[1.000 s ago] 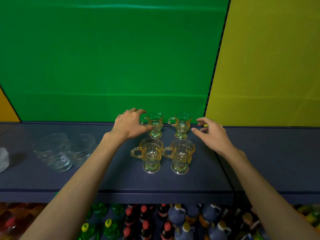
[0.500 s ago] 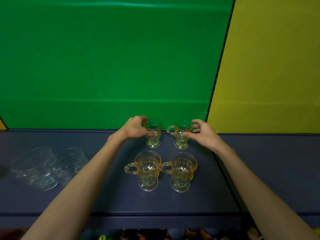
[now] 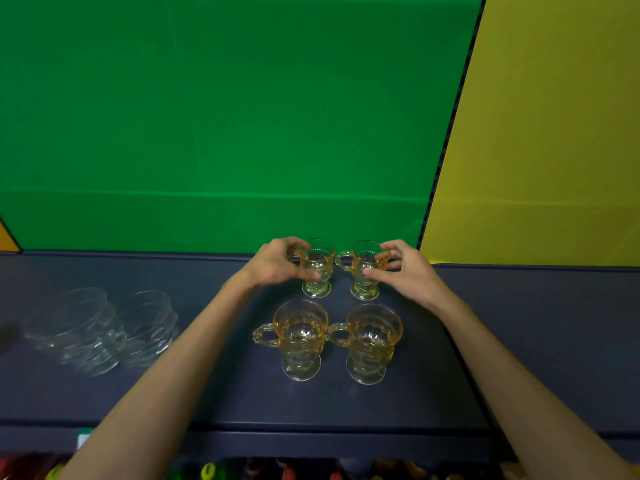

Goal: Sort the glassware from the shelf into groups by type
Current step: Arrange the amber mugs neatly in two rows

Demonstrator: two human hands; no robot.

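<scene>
Both hands now close on the far mugs: left hand (image 3: 277, 263) grips the far-left mug (image 3: 317, 268), right hand (image 3: 403, 268) the far-right mug (image 3: 365, 270); both upright, handles pointing left.

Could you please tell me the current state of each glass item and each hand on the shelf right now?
Back left mug: upright, gripped by the left hand.
Back right mug: upright, gripped by the right hand.
Front left mug: upright, empty, untouched.
Front right mug: upright, empty, untouched.
Clear glass bowls: side by side on the left, untouched.
Left hand: fingers curled round its mug.
Right hand: fingers curled round its mug.
</scene>
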